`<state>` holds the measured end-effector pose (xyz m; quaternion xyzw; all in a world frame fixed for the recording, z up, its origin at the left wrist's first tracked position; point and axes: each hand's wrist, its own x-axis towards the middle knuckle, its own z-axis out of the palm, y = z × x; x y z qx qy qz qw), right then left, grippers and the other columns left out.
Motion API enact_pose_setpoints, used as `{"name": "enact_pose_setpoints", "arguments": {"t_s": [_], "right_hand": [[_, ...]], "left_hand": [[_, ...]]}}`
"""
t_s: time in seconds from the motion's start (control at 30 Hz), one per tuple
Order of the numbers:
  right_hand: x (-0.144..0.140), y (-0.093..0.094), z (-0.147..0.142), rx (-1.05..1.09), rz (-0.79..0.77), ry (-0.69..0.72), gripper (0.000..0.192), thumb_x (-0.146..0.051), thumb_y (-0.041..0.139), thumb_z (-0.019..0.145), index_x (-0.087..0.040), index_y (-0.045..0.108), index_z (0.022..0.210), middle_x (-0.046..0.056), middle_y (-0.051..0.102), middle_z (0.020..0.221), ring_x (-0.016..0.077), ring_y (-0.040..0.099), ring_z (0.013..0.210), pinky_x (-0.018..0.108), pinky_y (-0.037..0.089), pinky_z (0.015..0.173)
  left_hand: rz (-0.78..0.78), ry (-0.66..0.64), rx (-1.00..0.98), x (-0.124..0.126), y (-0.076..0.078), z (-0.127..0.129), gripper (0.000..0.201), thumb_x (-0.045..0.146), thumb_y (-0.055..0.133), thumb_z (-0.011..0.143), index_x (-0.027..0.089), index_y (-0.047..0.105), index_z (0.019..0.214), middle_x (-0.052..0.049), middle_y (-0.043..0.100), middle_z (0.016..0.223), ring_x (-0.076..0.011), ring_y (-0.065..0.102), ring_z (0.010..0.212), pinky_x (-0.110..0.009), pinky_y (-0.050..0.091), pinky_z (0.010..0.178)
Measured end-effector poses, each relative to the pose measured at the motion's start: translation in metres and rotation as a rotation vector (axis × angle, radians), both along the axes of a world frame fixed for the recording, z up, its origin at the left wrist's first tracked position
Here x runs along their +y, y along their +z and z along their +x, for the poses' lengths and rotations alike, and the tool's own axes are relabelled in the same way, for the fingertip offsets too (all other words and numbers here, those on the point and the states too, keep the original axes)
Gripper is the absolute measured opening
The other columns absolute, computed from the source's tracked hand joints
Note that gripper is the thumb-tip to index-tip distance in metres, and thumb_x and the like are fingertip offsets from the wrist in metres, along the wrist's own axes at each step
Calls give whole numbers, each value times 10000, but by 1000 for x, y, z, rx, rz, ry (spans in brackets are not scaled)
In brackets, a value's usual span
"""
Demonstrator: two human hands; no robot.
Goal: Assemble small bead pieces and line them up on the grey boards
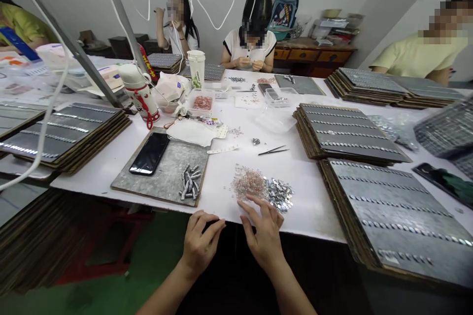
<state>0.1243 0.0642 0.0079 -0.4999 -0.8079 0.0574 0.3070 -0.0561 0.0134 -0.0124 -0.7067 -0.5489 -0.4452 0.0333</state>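
Head view shows my right hand (264, 234) open, fingers spread on the pink beads (248, 183), my left hand (200, 243) curled empty at the tabletop (314, 202) edge, so picking one bead needs a gentle pinch.

Loose parts at near table edge: pink beads, silver discs.

Heap of small pink beads (248, 183), spread flat and loose on white table top, thinning to scattered singles at margins. Directly beside on the right, touching and partly mingled: pile of shiny silver discs (279, 193), lying flat and overlapping. Right hand (263, 234) palm-down at near rim of both piles, fingertips (254, 200) touching the nearest pieces. Left hand (201, 245) curled at table edge, apart from both piles.
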Motion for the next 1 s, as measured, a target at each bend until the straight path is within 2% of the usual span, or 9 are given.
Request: {"name": "enact_pose_setpoints", "arguments": {"t_s": [0.13, 0.27, 0.33, 0.4, 0.57, 0.7, 0.8, 0.9, 1.0], "right_hand": [[-13, -1, 10, 193, -18, 145, 292, -230, 529, 908, -279, 572, 1192, 58, 594, 1106, 212, 531, 1040, 380, 423, 875], [-27, -2, 17, 165, -6, 294, 327, -310, 600, 886, -300, 586, 1213, 56, 585, 1086, 197, 535, 984, 353, 476, 841], [-31, -2, 20, 103, 9, 299, 324, -312, 616, 881, -335, 608, 1204, 46, 591, 1091, 190, 535, 971, 351, 486, 842], [-31, -2, 23, 92, 36, 257, 259, -273, 630, 873, -338, 655, 1123, 36, 607, 1053, 183, 534, 946, 345, 490, 829], [-27, -2, 34, 195, 63, 194, 104, -198, 638, 851, -284, 695, 865, 31, 622, 943, 184, 531, 892, 340, 485, 776], [-25, -3, 42, 288, 43, 65, 126, -197, 568, 875, -259, 661, 817, 38, 604, 891, 197, 544, 887, 360, 468, 766], [-26, -3, 45, 301, 54, -32, 129, -226, 520, 898, -251, 647, 896, 46, 590, 920, 205, 538, 911, 372, 456, 786], [-27, -1, 42, 172, 41, 112, 203, -316, 569, 884, -276, 651, 1065, 54, 584, 1016, 215, 523, 957, 374, 454, 818], [-28, -1, 35, 104, 83, 203, 162, -280, 636, 850, -306, 681, 1004, 38, 584, 1011, 199, 516, 936, 352, 448, 814]], "left_hand": [[-108, -58, -178, -6, 10, 11, 143, 104, 631, 847, 210, 705, 908, -27, 669, 749, -169, 583, 708, -315, 489, 698], [-474, -185, -546, -10, 17, 23, 116, 201, 617, 867, 181, 695, 784, -16, 653, 676, -144, 578, 627, -251, 461, 604], [-645, -213, -685, -11, 19, 28, 156, 248, 617, 866, 171, 694, 754, -13, 645, 660, -136, 565, 608, -233, 447, 585], [-738, -231, -755, -12, 19, 30, 185, 278, 613, 863, 163, 695, 743, -15, 644, 660, -135, 554, 611, -227, 436, 584], [-797, -231, -755, -13, 18, 33, 205, 313, 616, 845, 159, 703, 741, -14, 626, 643, -122, 507, 578, -221, 393, 556], [-821, -212, -772, -13, 18, 33, 217, 326, 609, 841, 155, 685, 733, -11, 608, 625, -118, 482, 564, -222, 374, 546], [-854, -218, -812, -13, 17, 32, 221, 333, 611, 837, 152, 673, 726, -9, 597, 622, -117, 471, 565, -222, 366, 545], [-888, -258, -879, -11, 16, 32, 224, 343, 619, 830, 150, 663, 725, -1, 579, 621, -114, 458, 574, -224, 362, 555], [-904, -280, -934, -11, 15, 33, 223, 343, 632, 819, 145, 659, 721, 6, 563, 612, -109, 448, 575, -225, 355, 559]]}}
